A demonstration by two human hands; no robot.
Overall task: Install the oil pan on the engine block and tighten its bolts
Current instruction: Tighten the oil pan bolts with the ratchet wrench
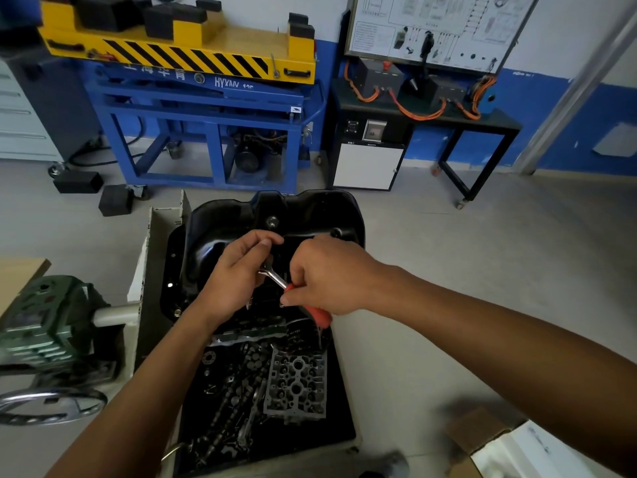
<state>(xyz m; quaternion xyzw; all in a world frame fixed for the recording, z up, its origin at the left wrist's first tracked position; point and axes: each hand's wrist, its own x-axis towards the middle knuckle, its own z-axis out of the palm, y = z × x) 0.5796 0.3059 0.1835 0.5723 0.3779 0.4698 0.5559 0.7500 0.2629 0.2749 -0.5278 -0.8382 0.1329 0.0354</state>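
Observation:
The black oil pan (220, 232) lies bottom-up over the engine block, with its bolt flange (169, 270) showing on the left side. A ratchet wrench (275, 278) with a silver shank and a red handle is held over the pan's middle. My right hand (327, 274) grips the red handle. My left hand (238, 274) curls round the ratchet's head end, which hides the socket and the bolt under it. A drain plug (272, 221) sits on the pan's far wall.
A black tray (331, 422) below the pan holds a camshaft (227, 405), a grey cylinder-head part (296, 384) and loose small parts. A green stand gearbox (44, 322) with a chrome handwheel (48, 405) is at left. A blue and yellow lift cart (193, 98) stands behind.

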